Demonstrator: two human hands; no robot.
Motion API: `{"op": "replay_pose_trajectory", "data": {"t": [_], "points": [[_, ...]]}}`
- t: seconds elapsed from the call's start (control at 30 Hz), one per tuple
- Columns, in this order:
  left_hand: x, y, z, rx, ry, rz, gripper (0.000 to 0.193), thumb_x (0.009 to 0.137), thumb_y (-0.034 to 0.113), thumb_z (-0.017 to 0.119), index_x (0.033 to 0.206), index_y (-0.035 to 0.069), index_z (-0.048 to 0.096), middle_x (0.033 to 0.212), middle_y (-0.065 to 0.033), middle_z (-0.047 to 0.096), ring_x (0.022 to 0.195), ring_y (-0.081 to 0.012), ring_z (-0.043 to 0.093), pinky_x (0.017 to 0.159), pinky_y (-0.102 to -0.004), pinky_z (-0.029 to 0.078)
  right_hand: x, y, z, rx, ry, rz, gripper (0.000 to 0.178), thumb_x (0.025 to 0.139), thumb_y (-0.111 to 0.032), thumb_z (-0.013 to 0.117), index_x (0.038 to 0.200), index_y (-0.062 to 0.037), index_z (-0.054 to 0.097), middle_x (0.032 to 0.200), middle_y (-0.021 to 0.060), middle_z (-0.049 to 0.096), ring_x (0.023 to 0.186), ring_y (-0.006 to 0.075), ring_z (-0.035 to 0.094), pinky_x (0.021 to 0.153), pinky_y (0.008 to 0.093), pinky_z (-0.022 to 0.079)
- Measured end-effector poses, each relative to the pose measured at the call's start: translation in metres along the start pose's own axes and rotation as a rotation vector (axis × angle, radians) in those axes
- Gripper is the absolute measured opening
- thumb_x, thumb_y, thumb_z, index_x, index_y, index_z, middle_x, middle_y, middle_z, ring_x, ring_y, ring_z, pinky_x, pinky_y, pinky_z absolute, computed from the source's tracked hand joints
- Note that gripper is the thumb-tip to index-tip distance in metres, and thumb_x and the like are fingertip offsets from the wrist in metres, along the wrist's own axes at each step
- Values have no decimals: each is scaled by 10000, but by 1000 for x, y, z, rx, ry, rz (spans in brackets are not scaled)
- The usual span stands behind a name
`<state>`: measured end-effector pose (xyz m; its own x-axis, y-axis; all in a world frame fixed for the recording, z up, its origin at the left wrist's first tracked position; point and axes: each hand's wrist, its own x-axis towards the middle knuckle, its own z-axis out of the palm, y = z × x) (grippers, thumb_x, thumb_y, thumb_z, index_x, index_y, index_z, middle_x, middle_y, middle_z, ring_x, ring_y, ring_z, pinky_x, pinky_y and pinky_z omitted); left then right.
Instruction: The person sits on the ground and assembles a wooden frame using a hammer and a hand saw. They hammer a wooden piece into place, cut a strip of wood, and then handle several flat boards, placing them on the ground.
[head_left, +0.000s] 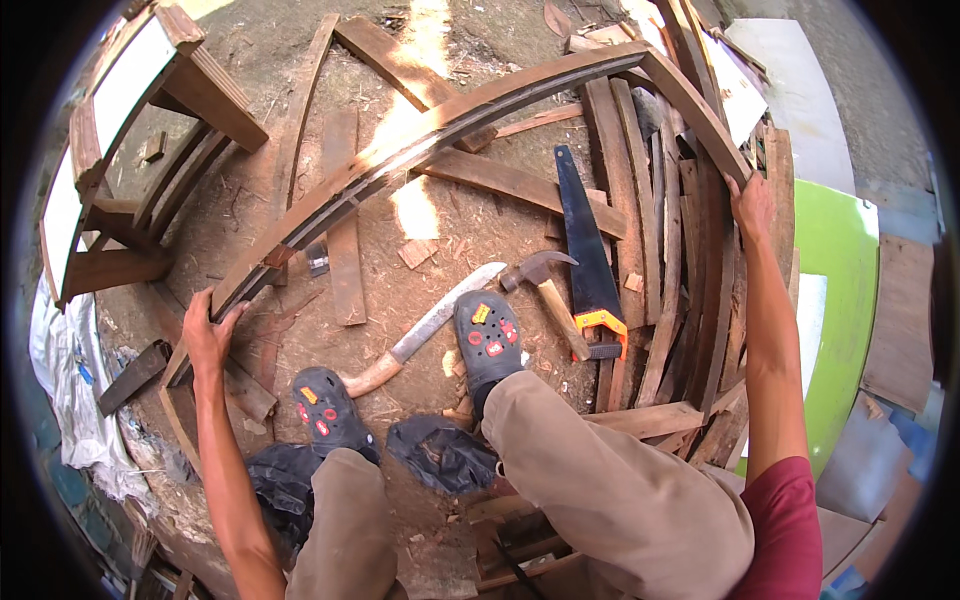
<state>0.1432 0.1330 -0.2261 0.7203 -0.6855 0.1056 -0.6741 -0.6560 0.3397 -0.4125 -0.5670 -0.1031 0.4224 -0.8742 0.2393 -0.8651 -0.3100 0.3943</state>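
A long wooden frame (pixel 465 105) of joined brown planks spans the view, bending in a corner at the upper right. Around its left end my left hand (pixel 208 330) is closed, thumb on the inner side. My right hand (pixel 752 207) grips the lower end of the frame's shorter right side. On the ground inside the frame lie a machete (pixel 435 322) with a wooden handle, a claw hammer (pixel 555 300) and a handsaw (pixel 585 235) with an orange and black handle. My feet, in dark clogs, are beside the machete.
A wooden structure with white panels (pixel 130 65) stands at the left. Loose planks (pixel 640 200) are piled at the right, near a green board (pixel 835 300). Black plastic (pixel 440 452) lies by my feet, and a white sack (pixel 85 400) at the left edge. Wood shavings litter the dirt.
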Motion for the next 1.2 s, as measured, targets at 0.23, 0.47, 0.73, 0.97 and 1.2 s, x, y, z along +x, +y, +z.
{"op": "replay_pose_trajectory", "data": {"t": [0.23,0.47,0.73,0.97,1.2], "points": [[1,-26,-31,3,-8,-60,539,789,240,867,1167,-67,636,1078,-198,675,987,-379,664,890,-401,515,-22,-35,-1,101,27,-100,558,900,-502,721,1041,30,627,1089,255,668,1034,446,645,857,562,506],[-2,-50,-40,100,-56,-29,581,789,287,864,1184,-71,634,1114,-209,677,1014,-394,661,896,-422,510,-42,-59,-21,61,-177,-153,488,895,-439,742,935,43,674,1015,257,644,1003,444,635,849,533,504],[-8,-60,-37,66,65,30,496,755,229,866,1106,-35,636,1023,-206,656,956,-401,639,849,-436,510,-78,-130,-37,319,-6,-378,519,946,-298,697,1337,1,534,1296,238,556,1175,419,572,960,504,474],[-9,-39,-39,134,-15,25,570,715,354,889,1084,-35,695,1017,-191,701,982,-372,665,871,-440,525,-89,-216,-74,643,-45,-576,444,957,-195,687,1310,33,546,1285,243,572,1192,437,577,1007,477,473],[-23,-33,-32,99,32,-50,573,667,300,925,1070,-20,674,979,-167,675,914,-352,653,819,-433,515,-159,-267,-108,889,-288,-676,287,949,-145,689,1173,22,626,1175,208,636,1094,395,641,939,441,512]]}}
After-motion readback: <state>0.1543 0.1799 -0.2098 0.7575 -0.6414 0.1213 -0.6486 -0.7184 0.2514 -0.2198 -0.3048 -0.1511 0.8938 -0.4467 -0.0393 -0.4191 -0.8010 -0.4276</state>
